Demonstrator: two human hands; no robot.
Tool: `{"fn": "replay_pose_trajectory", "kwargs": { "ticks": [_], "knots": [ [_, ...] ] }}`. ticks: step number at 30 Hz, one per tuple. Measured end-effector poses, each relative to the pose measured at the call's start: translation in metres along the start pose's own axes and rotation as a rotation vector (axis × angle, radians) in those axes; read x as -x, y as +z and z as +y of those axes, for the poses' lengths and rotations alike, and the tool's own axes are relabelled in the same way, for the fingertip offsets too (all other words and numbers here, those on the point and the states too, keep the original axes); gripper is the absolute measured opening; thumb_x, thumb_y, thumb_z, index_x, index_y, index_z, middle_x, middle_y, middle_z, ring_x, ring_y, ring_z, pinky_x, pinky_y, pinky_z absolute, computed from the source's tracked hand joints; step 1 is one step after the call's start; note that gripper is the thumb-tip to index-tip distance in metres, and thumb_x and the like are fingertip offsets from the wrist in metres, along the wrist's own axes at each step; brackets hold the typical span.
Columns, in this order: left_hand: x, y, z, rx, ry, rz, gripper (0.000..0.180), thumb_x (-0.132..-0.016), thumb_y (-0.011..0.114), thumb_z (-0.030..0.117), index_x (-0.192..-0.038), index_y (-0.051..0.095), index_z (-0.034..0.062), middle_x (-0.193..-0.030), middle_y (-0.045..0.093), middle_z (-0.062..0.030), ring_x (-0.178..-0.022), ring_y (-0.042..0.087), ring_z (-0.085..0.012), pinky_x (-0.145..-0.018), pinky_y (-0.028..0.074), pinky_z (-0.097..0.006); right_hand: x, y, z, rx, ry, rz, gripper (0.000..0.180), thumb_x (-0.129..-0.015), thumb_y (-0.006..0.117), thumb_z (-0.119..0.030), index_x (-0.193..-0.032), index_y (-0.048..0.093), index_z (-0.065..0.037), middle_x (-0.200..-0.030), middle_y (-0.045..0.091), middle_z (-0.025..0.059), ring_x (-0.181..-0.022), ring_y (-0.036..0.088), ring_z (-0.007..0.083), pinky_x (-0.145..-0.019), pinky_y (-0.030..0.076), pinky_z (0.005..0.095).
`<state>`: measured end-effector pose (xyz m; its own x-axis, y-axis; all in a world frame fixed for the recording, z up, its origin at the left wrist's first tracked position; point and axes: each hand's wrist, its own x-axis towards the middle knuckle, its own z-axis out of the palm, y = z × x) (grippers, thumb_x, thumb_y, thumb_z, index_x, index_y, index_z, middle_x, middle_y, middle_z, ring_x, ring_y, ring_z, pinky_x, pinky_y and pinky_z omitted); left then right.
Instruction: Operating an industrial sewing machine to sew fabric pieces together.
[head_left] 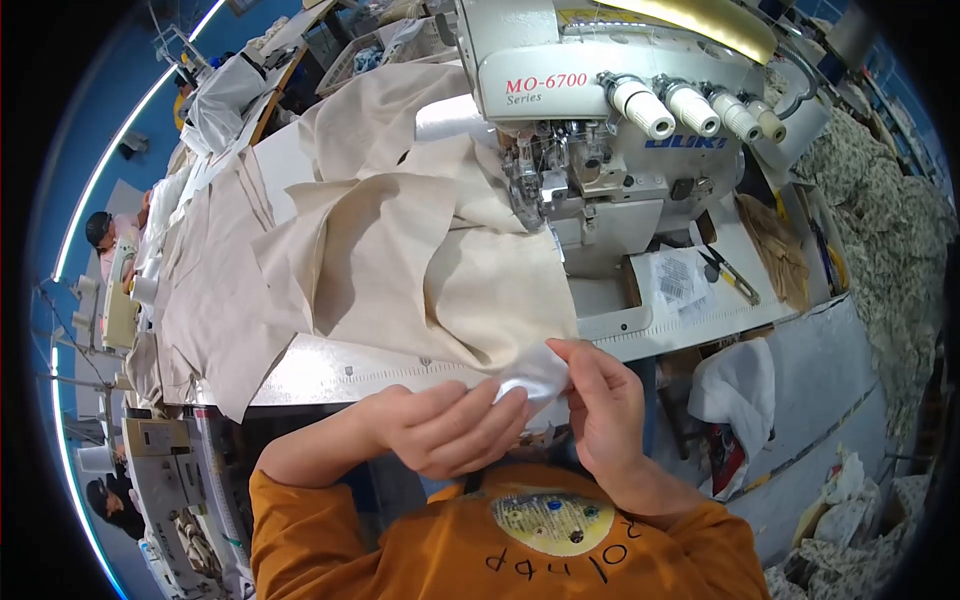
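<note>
Just in front of the table edge, both hands hold a small, shiny, whitish sheet (538,374), perhaps plastic film; its exact kind is unclear. My right hand (610,410) pinches its right edge between thumb and fingers. From the other side, my left hand (450,428) has its curled fingers closed on the sheet's left part. Beyond the hands, beige cloth panels (375,250) lie in folds over the table. The right edge of the cloth reaches the needle area of a white overlock sewing machine (560,180). Neither hand visibly grips the cloth.
Thread snips (735,277) lie right of the machine, beside a small clear packet (680,278) and brown cloth (775,240). Patterned fabric (870,200) is heaped at far right. A white bag (735,385) hangs below the table. Other people (100,232) sit at machines far left.
</note>
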<state>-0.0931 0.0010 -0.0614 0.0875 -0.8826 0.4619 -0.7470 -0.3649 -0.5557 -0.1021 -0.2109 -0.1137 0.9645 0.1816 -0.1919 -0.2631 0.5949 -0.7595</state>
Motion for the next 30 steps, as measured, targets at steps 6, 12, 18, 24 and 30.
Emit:
{"fn": "replay_pose_trajectory", "kwargs": {
  "ticks": [6,12,18,24,30],
  "knots": [
    [-0.016,-0.016,-0.045,0.271,-0.188,0.136,0.015,-0.086,0.066,0.011,-0.099,0.069,0.0077,-0.107,0.07,-0.0061,-0.101,0.071,-0.023,-0.082,0.056,-0.031,0.001,-0.002,0.008,0.303,-0.337,-0.071,0.019,-0.096,0.062,-0.003,-0.112,0.067,0.005,-0.1,0.062,0.003,-0.089,0.057,0.0052,-0.078,0.047,0.0198],
    [-0.023,0.018,-0.076,0.398,-0.358,-0.109,0.025,-0.078,0.068,0.012,-0.103,0.068,0.0073,-0.107,0.068,-0.0085,-0.097,0.07,-0.0267,-0.08,0.057,-0.034,0.001,-0.003,0.006,0.371,-0.184,-0.036,0.023,-0.093,0.067,-0.003,-0.115,0.065,0.004,-0.096,0.066,0.0056,-0.085,0.061,0.0078,-0.076,0.049,0.0201],
    [-0.026,0.02,-0.078,0.391,-0.369,-0.133,0.03,-0.079,0.062,0.01,-0.108,0.067,0.0061,-0.108,0.068,-0.0089,-0.098,0.069,-0.027,-0.078,0.056,-0.034,-0.004,-0.004,0.001,0.281,-0.217,-0.082,0.054,-0.092,0.067,-0.003,-0.139,0.042,0.005,-0.099,0.068,0.0108,-0.087,0.065,0.0111,-0.078,0.052,0.0234],
    [-0.027,0.02,-0.074,0.31,-0.363,-0.174,0.036,-0.077,0.061,0.009,-0.112,0.066,0.0049,-0.112,0.067,-0.009,-0.102,0.068,-0.0265,-0.08,0.056,-0.034,-0.003,-0.005,-0.002,0.316,-0.168,-0.107,0.056,-0.091,0.068,-0.004,-0.139,0.04,0.006,-0.103,0.069,0.0131,-0.09,0.066,0.0126,-0.08,0.053,0.0251],
    [-0.034,0.022,-0.073,0.282,-0.301,-0.209,0.036,-0.078,0.06,0.01,-0.113,0.066,0.0041,-0.115,0.066,-0.0087,-0.104,0.067,-0.025,-0.084,0.056,-0.034,-0.003,-0.008,0.0,0.379,-0.201,-0.133,0.051,-0.092,0.067,-0.003,-0.136,0.043,0.007,-0.105,0.068,0.0145,-0.091,0.066,0.0131,-0.08,0.053,0.0246]
  ]
}}
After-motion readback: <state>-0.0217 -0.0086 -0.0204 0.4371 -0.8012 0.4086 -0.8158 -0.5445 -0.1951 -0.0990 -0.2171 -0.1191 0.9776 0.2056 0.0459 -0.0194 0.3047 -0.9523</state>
